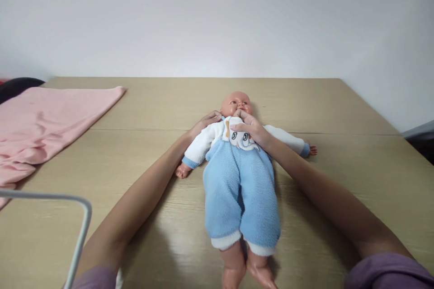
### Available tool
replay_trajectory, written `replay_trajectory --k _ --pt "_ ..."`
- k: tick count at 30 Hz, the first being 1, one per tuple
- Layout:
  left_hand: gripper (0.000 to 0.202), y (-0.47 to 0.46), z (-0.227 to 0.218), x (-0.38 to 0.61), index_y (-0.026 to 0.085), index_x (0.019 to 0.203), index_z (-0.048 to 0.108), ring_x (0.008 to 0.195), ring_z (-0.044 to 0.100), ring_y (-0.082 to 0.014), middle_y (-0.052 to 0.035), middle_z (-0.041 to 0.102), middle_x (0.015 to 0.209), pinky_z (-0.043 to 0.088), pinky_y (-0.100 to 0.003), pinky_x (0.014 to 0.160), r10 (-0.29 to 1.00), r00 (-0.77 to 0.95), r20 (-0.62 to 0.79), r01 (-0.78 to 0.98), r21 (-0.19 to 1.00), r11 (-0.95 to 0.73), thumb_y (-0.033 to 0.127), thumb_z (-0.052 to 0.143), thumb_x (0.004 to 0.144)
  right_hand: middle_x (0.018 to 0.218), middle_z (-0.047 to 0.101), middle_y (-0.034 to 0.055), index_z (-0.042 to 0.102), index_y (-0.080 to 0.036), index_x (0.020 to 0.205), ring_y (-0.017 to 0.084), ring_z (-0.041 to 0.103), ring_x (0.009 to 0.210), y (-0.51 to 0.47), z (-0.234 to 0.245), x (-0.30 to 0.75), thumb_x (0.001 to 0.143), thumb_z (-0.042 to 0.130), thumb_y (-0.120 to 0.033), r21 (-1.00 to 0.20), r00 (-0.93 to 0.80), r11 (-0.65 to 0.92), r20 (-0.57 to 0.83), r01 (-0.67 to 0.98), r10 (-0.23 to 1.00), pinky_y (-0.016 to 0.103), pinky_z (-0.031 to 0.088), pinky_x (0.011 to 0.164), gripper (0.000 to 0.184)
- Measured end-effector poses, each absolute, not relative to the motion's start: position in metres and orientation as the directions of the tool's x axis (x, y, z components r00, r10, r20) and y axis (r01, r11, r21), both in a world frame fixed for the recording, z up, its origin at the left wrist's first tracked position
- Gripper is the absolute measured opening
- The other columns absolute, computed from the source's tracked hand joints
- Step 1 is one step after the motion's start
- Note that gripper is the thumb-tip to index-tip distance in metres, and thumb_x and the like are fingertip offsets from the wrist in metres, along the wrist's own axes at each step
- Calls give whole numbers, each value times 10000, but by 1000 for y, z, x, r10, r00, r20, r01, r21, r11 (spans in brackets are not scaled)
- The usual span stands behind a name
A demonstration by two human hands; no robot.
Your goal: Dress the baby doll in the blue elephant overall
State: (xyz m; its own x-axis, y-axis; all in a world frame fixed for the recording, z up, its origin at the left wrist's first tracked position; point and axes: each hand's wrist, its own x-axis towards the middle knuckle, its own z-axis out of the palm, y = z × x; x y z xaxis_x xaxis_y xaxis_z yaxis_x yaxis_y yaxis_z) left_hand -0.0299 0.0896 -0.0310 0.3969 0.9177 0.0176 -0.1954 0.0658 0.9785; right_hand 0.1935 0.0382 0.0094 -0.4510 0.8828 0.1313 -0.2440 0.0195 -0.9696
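Note:
A baby doll (236,101) lies on its back on the table, its head away from me and its bare feet toward me. It wears a fleece romper (224,180) with light blue legs, white sleeves, blue cuffs and an elephant face on the chest. My left hand (207,122) is at the collar on the left side of the doll's neck, fingers bent onto the fabric edge. Just below the chin, my right hand (251,127) pinches the front of the collar, the thumb lying over the chest. The fabric between my fingertips is mostly hidden.
A pink cloth (54,122) lies crumpled at the table's left. A pale bent tube or cable (86,216) crosses the lower left corner. The wooden table (152,99) meets a white wall at the back. Dark objects show at both side edges.

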Motion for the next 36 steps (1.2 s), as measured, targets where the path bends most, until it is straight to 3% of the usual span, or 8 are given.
replay_trajectory --k 6,11,16,19,21,28,33,36 --pt "415 78 -20 -35 199 891 703 864 604 -176 -3 668 923 511 -302 787 888 458 -44 -127 985 114 455 988 729 782 511 -75 502 -263 864 122 463 674 36 10 193 686 1040 -502 -970 -454 -6 108 -243 884 277 376 625 615" --pt "543 68 -4 -50 204 1083 697 947 637 -202 -29 706 1047 515 -345 861 881 469 -64 166 986 -17 685 864 894 814 537 -66 500 -268 893 137 490 706 34 17 195 707 1015 -531 -985 -451 10 88 -171 888 292 385 650 608" --pt "623 69 6 -72 217 1130 687 1024 665 -244 -55 730 1125 531 -375 891 872 487 -48 400 900 -174 799 783 928 824 566 -36 528 -268 947 186 521 771 34 38 216 833 929 -604 -961 -479 157 31 225 877 321 392 682 535" --pt "617 66 8 -79 212 1158 725 1008 694 -263 -72 757 1092 543 -359 843 845 528 -78 436 879 -192 791 776 951 830 642 13 597 -251 906 227 557 800 34 49 231 922 842 -653 -785 -456 256 -37 563 889 349 381 692 471" --pt "604 64 8 -79 202 1183 758 1024 726 -280 -98 791 1112 561 -351 837 846 528 -72 430 882 -193 753 814 941 882 705 47 635 -240 883 253 602 843 34 52 237 960 783 -705 -681 -443 281 -71 676 894 364 391 716 494" --pt "557 68 1 -82 224 1298 823 1220 760 -315 -116 843 1309 603 -337 989 787 612 -73 314 936 -157 507 969 840 916 761 48 659 -238 864 266 643 881 39 48 242 934 755 -809 -670 -425 249 -111 700 898 371 404 741 583" --pt "549 63 9 -84 229 1319 827 1263 759 -332 -124 842 1366 596 -352 1051 786 613 -83 344 924 -170 554 921 888 867 729 21 696 -251 867 246 630 853 46 53 257 898 798 -810 -690 -462 222 -182 689 868 365 397 740 569" --pt "610 57 20 -86 223 1335 817 1300 755 -343 -127 832 1390 595 -334 1049 779 617 -108 379 909 -174 527 972 829 868 696 13 705 -253 885 229 596 835 49 53 263 905 783 -829 -698 -496 226 -210 680 842 367 387 740 581"
